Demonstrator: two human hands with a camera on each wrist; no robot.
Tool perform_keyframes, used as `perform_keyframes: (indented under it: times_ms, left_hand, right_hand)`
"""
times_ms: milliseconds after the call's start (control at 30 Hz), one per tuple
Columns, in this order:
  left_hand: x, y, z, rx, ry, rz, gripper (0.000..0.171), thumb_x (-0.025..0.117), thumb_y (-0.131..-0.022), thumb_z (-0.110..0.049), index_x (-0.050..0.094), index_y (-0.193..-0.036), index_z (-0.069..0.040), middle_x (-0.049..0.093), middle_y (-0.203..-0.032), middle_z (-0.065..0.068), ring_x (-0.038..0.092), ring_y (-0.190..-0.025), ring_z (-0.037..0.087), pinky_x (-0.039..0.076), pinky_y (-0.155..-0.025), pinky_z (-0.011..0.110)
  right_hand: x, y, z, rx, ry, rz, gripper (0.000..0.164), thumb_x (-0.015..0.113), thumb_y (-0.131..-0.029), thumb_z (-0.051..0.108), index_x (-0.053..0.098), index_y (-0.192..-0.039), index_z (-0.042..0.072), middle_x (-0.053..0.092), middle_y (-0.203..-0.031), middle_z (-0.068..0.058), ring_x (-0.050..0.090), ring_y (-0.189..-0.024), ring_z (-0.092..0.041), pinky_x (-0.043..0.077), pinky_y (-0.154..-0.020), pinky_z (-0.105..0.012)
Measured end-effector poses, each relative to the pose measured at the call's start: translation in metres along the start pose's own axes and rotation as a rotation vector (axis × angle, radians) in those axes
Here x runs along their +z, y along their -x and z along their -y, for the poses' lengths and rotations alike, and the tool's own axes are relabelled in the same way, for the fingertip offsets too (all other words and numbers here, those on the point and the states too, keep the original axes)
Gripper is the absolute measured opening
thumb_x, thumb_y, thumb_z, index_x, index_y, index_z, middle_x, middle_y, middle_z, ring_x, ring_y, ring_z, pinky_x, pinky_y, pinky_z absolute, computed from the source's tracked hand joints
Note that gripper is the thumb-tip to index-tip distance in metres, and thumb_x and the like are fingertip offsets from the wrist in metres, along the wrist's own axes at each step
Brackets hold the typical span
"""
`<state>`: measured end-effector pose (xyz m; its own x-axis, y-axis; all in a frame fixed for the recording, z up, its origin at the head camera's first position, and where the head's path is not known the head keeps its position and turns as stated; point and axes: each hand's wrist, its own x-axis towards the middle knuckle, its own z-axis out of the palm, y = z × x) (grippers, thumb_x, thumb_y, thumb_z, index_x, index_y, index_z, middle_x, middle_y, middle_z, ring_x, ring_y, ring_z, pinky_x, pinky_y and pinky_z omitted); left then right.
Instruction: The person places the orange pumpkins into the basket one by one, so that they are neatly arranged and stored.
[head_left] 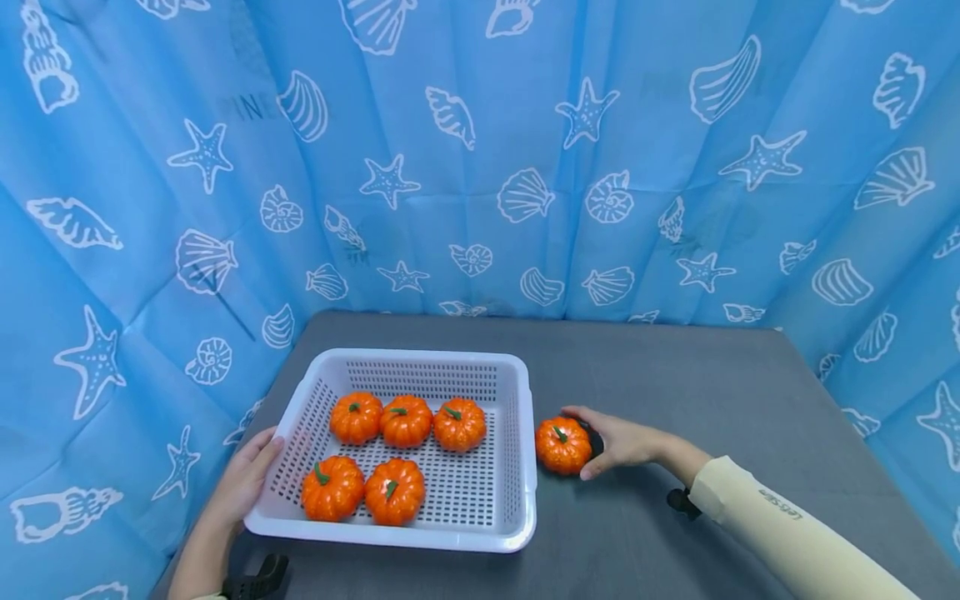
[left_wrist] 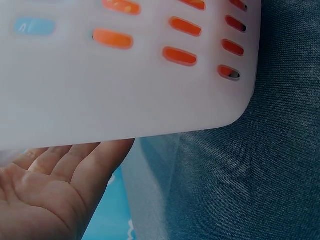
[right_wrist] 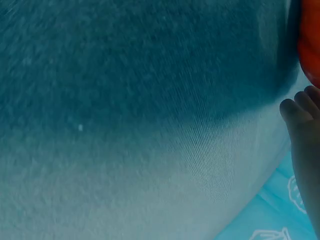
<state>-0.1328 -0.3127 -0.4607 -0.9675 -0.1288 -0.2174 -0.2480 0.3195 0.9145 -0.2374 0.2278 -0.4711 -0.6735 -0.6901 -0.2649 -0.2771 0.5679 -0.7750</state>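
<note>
A white perforated plastic basket (head_left: 522, 467) sits on the table at left of centre in the head view, with several small orange pumpkins inside, such as the front left pumpkin (head_left: 330, 492). My left hand (head_left: 246, 475) holds the basket's left side, thumb at the rim; in the left wrist view its fingertips pass out of sight behind the basket's edge. Just outside the basket's right wall is another orange pumpkin (head_left: 561, 447) with a green stem. My right hand (head_left: 624, 440) grips it from the right, thumb at the near side and fingers at the far side.
The dark grey table (head_left: 675, 375) extends behind and to the right of the basket. A blue curtain (head_left: 480, 167) with white shells and starfish hangs along the back and both sides. Black wrist straps (head_left: 258, 577) are on both arms.
</note>
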Motion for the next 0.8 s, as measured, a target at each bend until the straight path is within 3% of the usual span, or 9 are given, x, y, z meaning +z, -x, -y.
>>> perform_keyframes:
  times_ms: [467, 800]
  left_hand:
    - [0.0, 0.001, 0.001, 0.004, -0.005, -0.001, 0.064, 0.036, -0.099, -0.052, 0.026, -0.147, -0.012, 0.049, -0.131, 0.028, 0.069, -0.09, 0.025, 0.058, -0.071, 0.048]
    - [0.001, 0.001, 0.001, 0.007, -0.006, -0.006, 0.065, 0.036, -0.098, -0.053, 0.026, -0.147, -0.011, 0.05, -0.13, 0.028, 0.069, -0.09, 0.025, 0.058, -0.071, 0.048]
  right_hand:
    - [0.006, -0.008, -0.004, -0.023, -0.042, -0.03, 0.085, 0.074, -0.081, 0.028, 0.025, -0.145, 0.001, 0.045, -0.135, -0.018, 0.048, -0.115, -0.031, 0.043, -0.097, -0.053]
    - [-0.027, -0.005, 0.01, -0.048, 0.019, -0.239, 0.08, 0.076, -0.078, 0.032, 0.034, -0.141, 0.006, 0.05, -0.129, -0.016, 0.051, -0.107, -0.026, 0.049, -0.089, -0.042]
